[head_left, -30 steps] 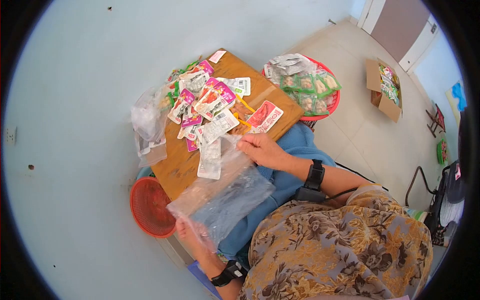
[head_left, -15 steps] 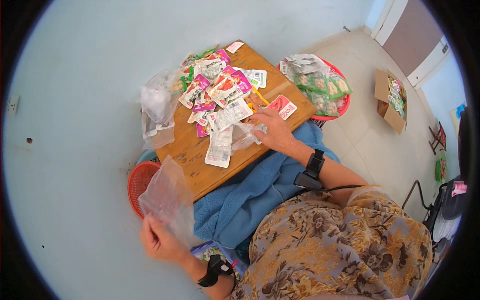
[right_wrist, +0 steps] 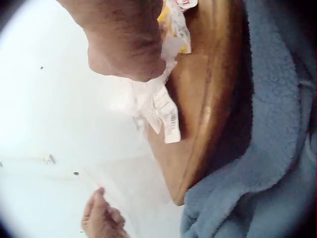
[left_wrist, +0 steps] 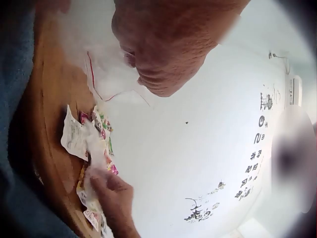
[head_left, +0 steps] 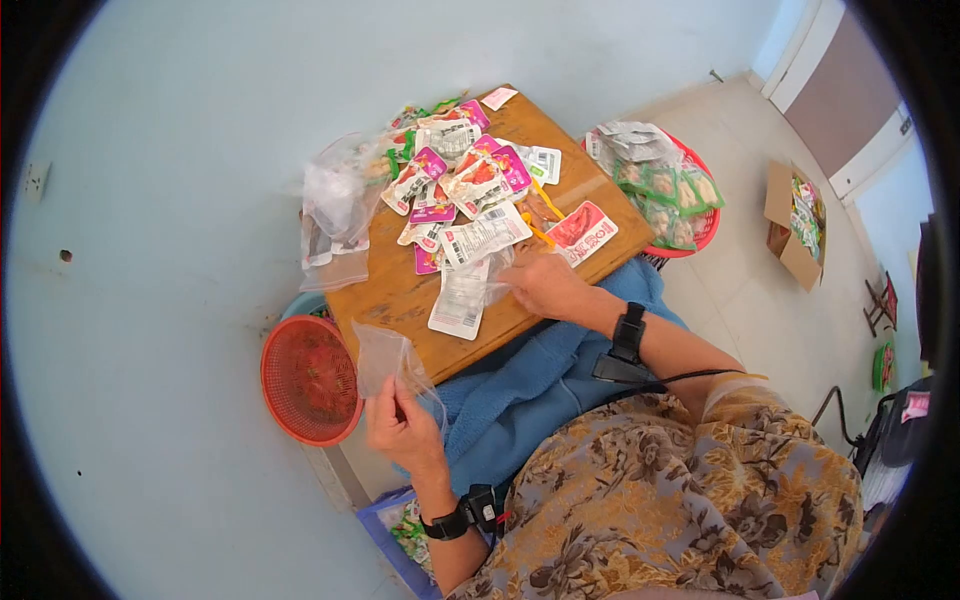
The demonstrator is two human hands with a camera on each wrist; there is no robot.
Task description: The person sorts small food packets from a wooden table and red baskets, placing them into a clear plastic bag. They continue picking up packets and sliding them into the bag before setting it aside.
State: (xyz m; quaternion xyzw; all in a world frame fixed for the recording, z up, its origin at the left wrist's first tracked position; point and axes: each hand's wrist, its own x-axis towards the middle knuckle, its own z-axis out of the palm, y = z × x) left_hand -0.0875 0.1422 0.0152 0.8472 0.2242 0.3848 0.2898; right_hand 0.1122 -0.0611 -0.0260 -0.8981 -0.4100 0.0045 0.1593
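In the head view my left hand (head_left: 405, 435) pinches the edge of a clear plastic bag (head_left: 388, 358) at the table's near left corner. Fingers of my right hand (head_left: 550, 287) grip crumpled clear plastic (head_left: 498, 272) beside white-backed sachets (head_left: 460, 300). Whether both hands hold one piece of plastic, I cannot tell. Pink and white sachets (head_left: 478, 180) lie heaped on the wooden table (head_left: 385, 310), with a red-and-white packet (head_left: 582, 232) to their right. The left wrist view shows my right hand (left_wrist: 116, 198) over the packets; its own fingertips are mostly hidden.
A red basket (head_left: 310, 380) stands below the table's left side. Another red basket (head_left: 708, 228) at the right holds green packs. Loose clear bags (head_left: 335, 200) lie at the table's left edge. A blue cloth (head_left: 500, 405) covers the lap. An open carton (head_left: 782, 215) stands on the floor.
The plastic stretched between both hands a second ago came away from the lap as my hands parted. My left hand swung out left, then back toward the table; my right hand stays near the packets.
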